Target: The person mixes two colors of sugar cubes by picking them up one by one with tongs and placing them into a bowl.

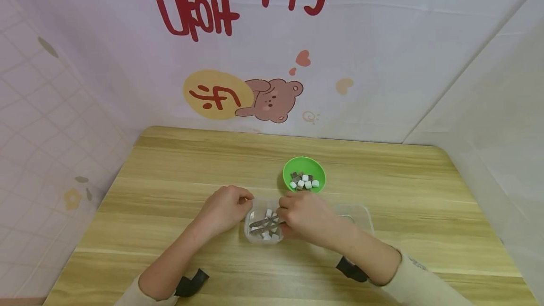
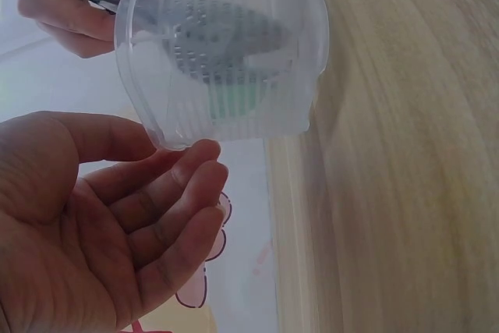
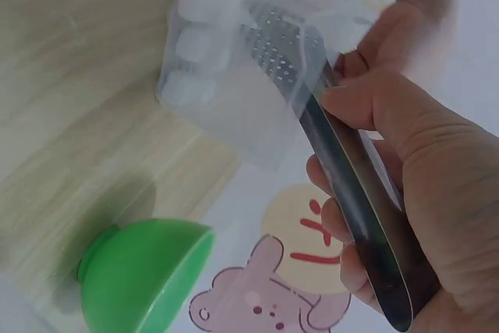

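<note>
A small clear plastic container (image 1: 264,241) on the table holds several white cubes (image 1: 269,213). My left hand (image 1: 225,209) pinches its rim at the far left corner between thumb and forefinger, as the left wrist view also shows. My right hand (image 1: 308,216) grips metal tongs (image 3: 343,169) by their handles, thumb on one side and fingers on the other. The perforated tips of the tongs reach down into the container among the cubes, with the two arms slightly apart. Whether a cube sits between them I cannot tell.
Just beyond the right hand stands a green bowl (image 1: 302,164) with white cubes and brownish-grey pieces in it. A clear plastic lid or box (image 1: 369,221) lies right of the container, partly hidden by the right forearm. A printed cloth (image 1: 374,51) hangs behind the table (image 1: 182,164).
</note>
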Demonstrator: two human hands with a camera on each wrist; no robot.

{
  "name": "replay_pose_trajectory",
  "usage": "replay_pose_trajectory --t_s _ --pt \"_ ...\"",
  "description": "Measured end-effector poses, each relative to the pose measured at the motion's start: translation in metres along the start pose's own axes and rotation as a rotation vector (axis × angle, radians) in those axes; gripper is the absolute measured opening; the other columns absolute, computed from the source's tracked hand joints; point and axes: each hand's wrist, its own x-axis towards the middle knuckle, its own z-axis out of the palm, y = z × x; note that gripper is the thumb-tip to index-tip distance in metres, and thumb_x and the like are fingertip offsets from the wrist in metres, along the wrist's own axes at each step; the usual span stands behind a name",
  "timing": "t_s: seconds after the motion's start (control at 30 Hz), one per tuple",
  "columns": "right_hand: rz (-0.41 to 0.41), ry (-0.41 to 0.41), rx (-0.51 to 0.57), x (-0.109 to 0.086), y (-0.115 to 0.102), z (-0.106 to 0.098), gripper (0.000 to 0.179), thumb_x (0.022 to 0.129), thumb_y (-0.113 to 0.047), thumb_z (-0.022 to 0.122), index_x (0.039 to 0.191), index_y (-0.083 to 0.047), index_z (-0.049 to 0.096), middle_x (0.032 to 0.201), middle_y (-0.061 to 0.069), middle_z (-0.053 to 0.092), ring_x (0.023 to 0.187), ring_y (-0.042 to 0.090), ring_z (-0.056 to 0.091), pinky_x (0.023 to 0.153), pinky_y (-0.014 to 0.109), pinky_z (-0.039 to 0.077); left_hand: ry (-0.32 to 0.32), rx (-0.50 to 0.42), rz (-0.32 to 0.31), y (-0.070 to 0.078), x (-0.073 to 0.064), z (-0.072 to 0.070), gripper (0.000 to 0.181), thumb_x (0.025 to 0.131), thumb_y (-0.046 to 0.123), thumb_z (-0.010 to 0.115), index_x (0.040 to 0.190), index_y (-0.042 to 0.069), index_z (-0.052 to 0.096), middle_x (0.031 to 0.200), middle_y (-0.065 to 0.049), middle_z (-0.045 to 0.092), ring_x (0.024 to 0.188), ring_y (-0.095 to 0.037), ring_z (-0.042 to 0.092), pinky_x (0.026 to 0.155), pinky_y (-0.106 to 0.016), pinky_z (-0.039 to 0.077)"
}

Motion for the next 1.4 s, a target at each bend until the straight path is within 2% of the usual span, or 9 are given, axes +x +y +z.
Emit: replay_pose_trajectory --t_s 0.13,0.33,0.53,0.7,0.83,1.03,1.2,1.4 --pt "0.032 0.034 0.034 -0.004 0.004 -0.004 0.025 0.072 -0.028 0.091 0.079 -0.015 0.071 0.073 -0.008 0.056 0.069 0.011 0.055 0.064 0.023 0.049 0.002 0.002 -0.001 -0.001 0.000 0.001 0.019 0.097 0.013 0.069 0.109 0.006 0.081 0.103 -0.003 0.076 0.094 -0.017 0.066 0.081 -0.043 0.055" --pt "0.082 0.125 0.080 -0.015 0.009 -0.009 0.023 0.070 -0.024 0.091 0.078 -0.016 0.071 0.076 -0.008 0.058 0.067 0.010 0.053 0.060 0.023 0.048 0.007 0.008 0.007 -0.002 0.000 0.002 0.019 0.096 0.013 0.068 0.109 0.007 0.081 0.104 -0.004 0.076 0.100 -0.020 0.068 0.086 -0.046 0.056" --pt "0.144 0.211 0.162 -0.030 0.019 -0.016 0.018 0.071 -0.018 0.087 0.085 -0.014 0.076 0.080 -0.008 0.062 0.068 0.007 0.054 0.056 0.021 0.047 0.006 0.003 0.008 -0.001 0.000 0.002 0.020 0.096 0.013 0.068 0.109 0.007 0.081 0.105 -0.003 0.077 0.100 -0.020 0.068 0.085 -0.046 0.056" --pt "0.185 0.321 0.252 -0.042 0.031 -0.019 0.016 0.074 -0.015 0.084 0.089 -0.011 0.078 0.085 -0.006 0.069 0.072 0.008 0.061 0.058 0.020 0.050 0.006 0.001 0.007 -0.001 0.001 0.002 0.020 0.096 0.013 0.068 0.110 0.006 0.081 0.105 -0.004 0.076 0.098 -0.019 0.067 0.085 -0.045 0.055" --pt "0.217 0.393 0.280 -0.050 0.041 -0.023 0.014 0.076 -0.012 0.081 0.090 -0.009 0.079 0.088 -0.003 0.072 0.075 0.012 0.067 0.061 0.024 0.054 0.006 -0.003 0.007 -0.001 0.000 0.002 0.020 0.096 0.012 0.067 0.109 0.006 0.081 0.105 -0.004 0.076 0.093 -0.018 0.065 0.080 -0.042 0.054" --pt "0.308 0.400 0.277 -0.068 0.058 -0.025 0.016 0.076 -0.009 0.081 0.091 -0.010 0.080 0.088 -0.004 0.073 0.071 0.012 0.068 0.057 0.023 0.052 0.006 -0.007 0.005 -0.001 -0.001 0.002 0.019 0.096 0.012 0.067 0.109 0.006 0.081 0.105 -0.004 0.076 0.093 -0.018 0.065 0.078 -0.040 0.054" --pt "0.372 0.386 0.220 -0.082 0.071 -0.019 0.014 0.074 -0.008 0.079 0.088 -0.012 0.080 0.084 -0.004 0.072 0.065 0.011 0.062 0.052 0.024 0.047 0.003 -0.013 0.001 -0.001 -0.001 0.001 0.019 0.097 0.012 0.067 0.108 0.007 0.081 0.105 -0.004 0.076 0.092 -0.018 0.064 0.077 -0.039 0.053" --pt "0.427 0.348 0.164 -0.095 0.078 -0.010 0.010 0.075 -0.009 0.080 0.084 -0.012 0.079 0.082 -0.003 0.072 0.063 0.011 0.062 0.048 0.026 0.046 0.001 -0.011 -0.002 -0.001 -0.001 0.001 0.019 0.097 0.012 0.067 0.108 0.007 0.081 0.107 -0.004 0.076 0.094 -0.018 0.063 0.082 -0.042 0.053"
